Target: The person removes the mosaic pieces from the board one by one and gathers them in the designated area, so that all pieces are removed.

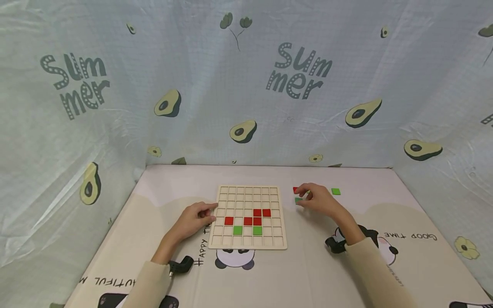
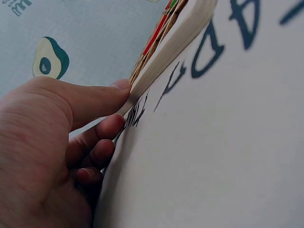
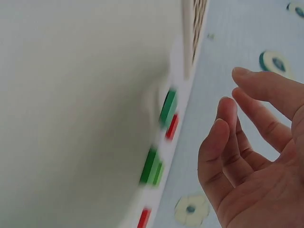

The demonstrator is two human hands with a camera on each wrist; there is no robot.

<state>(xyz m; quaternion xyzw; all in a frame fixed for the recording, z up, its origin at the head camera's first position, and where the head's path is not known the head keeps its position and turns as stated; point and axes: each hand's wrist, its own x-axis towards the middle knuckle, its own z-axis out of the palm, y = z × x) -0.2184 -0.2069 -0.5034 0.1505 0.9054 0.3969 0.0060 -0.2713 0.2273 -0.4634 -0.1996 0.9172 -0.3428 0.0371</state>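
A pale wooden grid board (image 1: 228,241) lies mid-table, with several red tiles and two green tiles, one of them a green tile (image 1: 238,230), in its squares. My left hand (image 1: 194,220) rests at the board's left side, thumb and index finger at its edge; in the left wrist view the thumb (image 2: 102,99) meets the rim. Beyond the board's right side, my right hand (image 1: 317,200) hovers over loose tiles, fingers bent and apart with nothing between them. Near its fingertips lie a red tile (image 1: 295,190) and a dark green tile (image 1: 298,200); the hand partly hides others.
A bright green tile (image 1: 336,191) lies to the right of my right hand. In the right wrist view another red tile (image 3: 143,218) sits at the bottom. A printed cloth covers the table, and avocado-patterned curtains (image 1: 200,128) rise behind and at both sides.
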